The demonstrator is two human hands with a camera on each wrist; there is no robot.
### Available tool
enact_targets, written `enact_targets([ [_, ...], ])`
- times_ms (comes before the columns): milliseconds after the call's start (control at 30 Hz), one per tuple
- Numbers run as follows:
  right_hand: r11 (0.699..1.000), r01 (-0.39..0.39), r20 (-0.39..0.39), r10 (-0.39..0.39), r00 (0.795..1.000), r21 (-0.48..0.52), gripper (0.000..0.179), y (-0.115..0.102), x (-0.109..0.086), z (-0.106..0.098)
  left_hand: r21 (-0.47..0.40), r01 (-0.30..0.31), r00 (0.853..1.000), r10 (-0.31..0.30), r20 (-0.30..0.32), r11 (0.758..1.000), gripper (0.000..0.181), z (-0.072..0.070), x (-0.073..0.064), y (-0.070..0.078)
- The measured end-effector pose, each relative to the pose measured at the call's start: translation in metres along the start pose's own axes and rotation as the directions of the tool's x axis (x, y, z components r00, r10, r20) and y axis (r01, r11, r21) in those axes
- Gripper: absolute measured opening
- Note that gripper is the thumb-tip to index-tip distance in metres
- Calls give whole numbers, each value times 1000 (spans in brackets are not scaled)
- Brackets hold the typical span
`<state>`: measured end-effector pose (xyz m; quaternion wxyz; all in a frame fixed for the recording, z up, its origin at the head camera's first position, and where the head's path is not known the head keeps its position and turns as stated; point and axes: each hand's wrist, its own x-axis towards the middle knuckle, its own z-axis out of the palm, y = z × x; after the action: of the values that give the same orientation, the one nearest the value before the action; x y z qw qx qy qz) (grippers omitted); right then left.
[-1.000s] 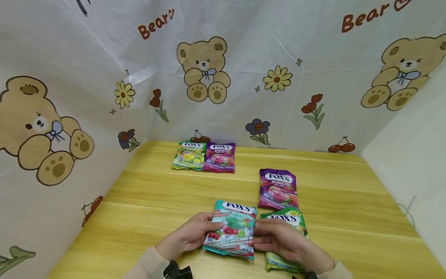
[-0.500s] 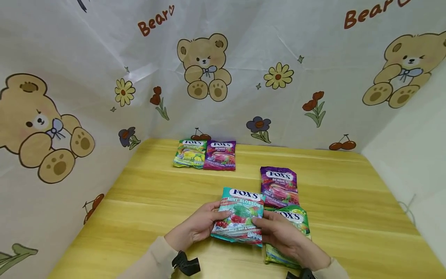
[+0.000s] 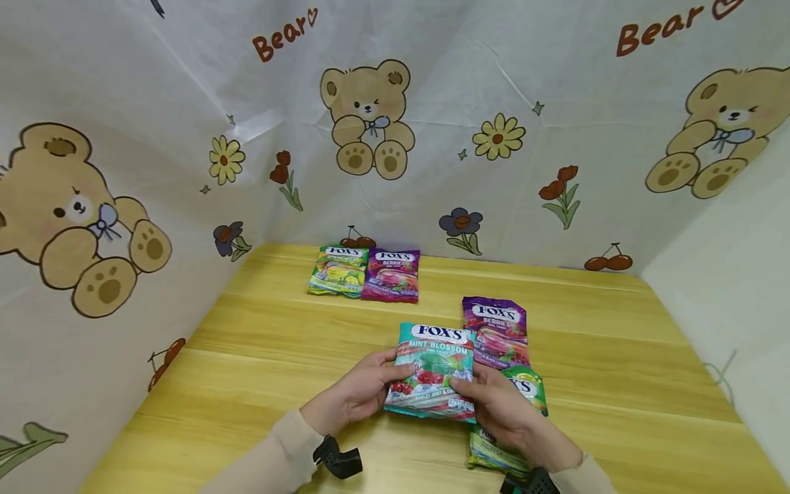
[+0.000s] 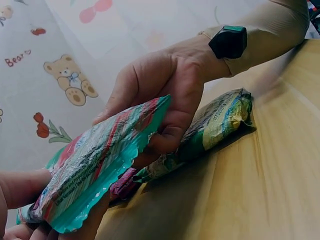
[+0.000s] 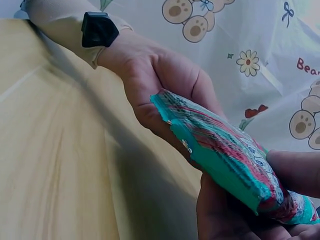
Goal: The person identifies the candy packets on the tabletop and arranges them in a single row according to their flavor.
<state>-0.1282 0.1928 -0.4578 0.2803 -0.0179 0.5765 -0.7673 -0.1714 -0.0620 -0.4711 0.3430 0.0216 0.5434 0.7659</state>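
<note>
Between both hands a teal candy bag (image 3: 435, 370) marked "Mint Blossom" is held above the table, its printed front facing up. My left hand (image 3: 364, 387) grips its left edge, thumb on the front and fingers underneath. On the right edge my right hand (image 3: 503, 405) pinches it the same way. The left wrist view shows the bag (image 4: 100, 160) tilted, its lower seam off the tabletop. Under the right hand lies a green candy bag (image 3: 531, 387), partly hidden by hand and wrist. Just behind it is a purple "Berries" bag (image 3: 496, 333), partly covered by the teal one.
At the table's back edge, a yellow-green candy bag (image 3: 338, 271) lies beside another purple bag (image 3: 391, 276). A white cloth with printed bears (image 3: 370, 120) hangs behind and to the left of the wooden table (image 3: 278, 329). A pale wall (image 3: 734, 302) borders the right side.
Both hands have carried the teal bag forward and a little right. The right thumb, at first hidden at the bag's edge, now lies on its front. The other bags stay in place.
</note>
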Motion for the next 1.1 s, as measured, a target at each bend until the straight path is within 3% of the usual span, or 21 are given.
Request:
enact_targets([
  [567, 996, 28, -60, -33, 998, -86, 69, -17, 10, -15, 96, -38, 999, 37, 18, 995, 52, -2, 12, 19],
  [800, 993, 55, -67, -62, 996, -105, 64, -30, 23, -22, 94, -34, 999, 36, -11, 995, 51, -3, 32, 32],
  [1100, 996, 23, -116, -33, 993, -91, 64, -43, 45, -36, 128, -22, 999, 25, -24, 992, 46, -10, 59, 46],
])
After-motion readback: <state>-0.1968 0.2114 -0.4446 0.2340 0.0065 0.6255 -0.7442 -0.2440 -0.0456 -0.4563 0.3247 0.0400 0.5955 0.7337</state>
